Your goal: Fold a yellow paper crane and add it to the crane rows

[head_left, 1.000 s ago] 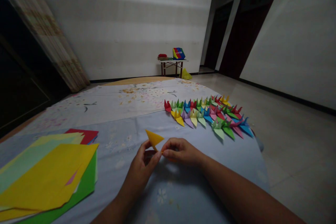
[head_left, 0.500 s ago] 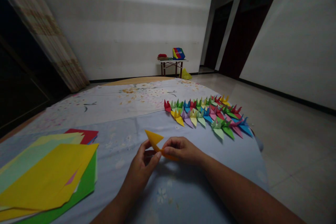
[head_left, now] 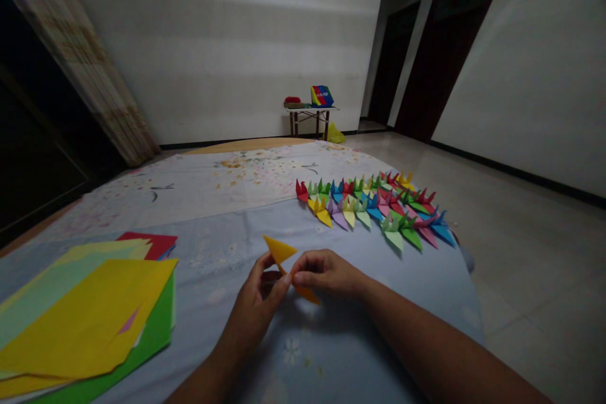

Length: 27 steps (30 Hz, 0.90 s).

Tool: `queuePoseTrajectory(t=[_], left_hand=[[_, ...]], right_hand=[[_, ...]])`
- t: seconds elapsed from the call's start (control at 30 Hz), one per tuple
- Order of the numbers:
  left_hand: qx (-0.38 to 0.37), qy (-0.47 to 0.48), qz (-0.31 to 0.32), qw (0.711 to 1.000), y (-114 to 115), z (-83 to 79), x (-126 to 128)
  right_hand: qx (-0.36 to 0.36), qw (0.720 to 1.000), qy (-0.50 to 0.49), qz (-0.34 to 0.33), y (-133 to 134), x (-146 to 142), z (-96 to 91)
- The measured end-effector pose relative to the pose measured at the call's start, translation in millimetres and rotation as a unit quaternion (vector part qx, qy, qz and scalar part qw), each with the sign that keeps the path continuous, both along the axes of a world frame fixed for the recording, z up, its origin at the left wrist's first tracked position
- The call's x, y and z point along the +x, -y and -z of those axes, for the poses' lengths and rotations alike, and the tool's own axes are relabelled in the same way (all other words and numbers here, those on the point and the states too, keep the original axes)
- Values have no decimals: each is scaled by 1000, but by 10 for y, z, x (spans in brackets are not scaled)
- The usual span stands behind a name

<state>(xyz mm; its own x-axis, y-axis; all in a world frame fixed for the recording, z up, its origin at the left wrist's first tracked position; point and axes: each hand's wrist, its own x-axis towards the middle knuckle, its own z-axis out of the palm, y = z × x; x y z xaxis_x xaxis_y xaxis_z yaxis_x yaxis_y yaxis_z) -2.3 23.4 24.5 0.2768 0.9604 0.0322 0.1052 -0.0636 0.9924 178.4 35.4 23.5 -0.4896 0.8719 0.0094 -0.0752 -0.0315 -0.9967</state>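
A partly folded yellow-orange origami paper (head_left: pixel 280 249) is pinched between both hands just above the blue cloth. My left hand (head_left: pixel 262 290) grips it from the left, thumb in front and fingers behind. My right hand (head_left: pixel 324 270) pinches its middle from the right, thumb and index fingertip close to the left thumb. One pointed flap sticks up above the fingers, and another orange point hangs down at the lower right. The paper's centre is hidden by the fingertips. Beyond my right hand stand rows of folded paper cranes (head_left: pixel 350 208) in many colours.
On the left lies a loose stack of coloured paper sheets (head_left: pixel 89 322), yellow on top with green below. A floral tablecloth (head_left: pixel 199 214) covers the round table. Farther off, a small table (head_left: pixel 312 110) by the wall holds a colourful box (head_left: pixel 322 96).
The lower orange point has swung down and now shows below my right fingers. The upper flap has shifted slightly right. Both hands keep hold almost in place.
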Motion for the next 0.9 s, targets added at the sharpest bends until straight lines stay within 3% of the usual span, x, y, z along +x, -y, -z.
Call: queuePoseTrajectory(t=[0.9], left_hand=[[8,1,3,1000,-1,29,5]], right_hand=[[-6,1000,-12,9,-19,-13,42]])
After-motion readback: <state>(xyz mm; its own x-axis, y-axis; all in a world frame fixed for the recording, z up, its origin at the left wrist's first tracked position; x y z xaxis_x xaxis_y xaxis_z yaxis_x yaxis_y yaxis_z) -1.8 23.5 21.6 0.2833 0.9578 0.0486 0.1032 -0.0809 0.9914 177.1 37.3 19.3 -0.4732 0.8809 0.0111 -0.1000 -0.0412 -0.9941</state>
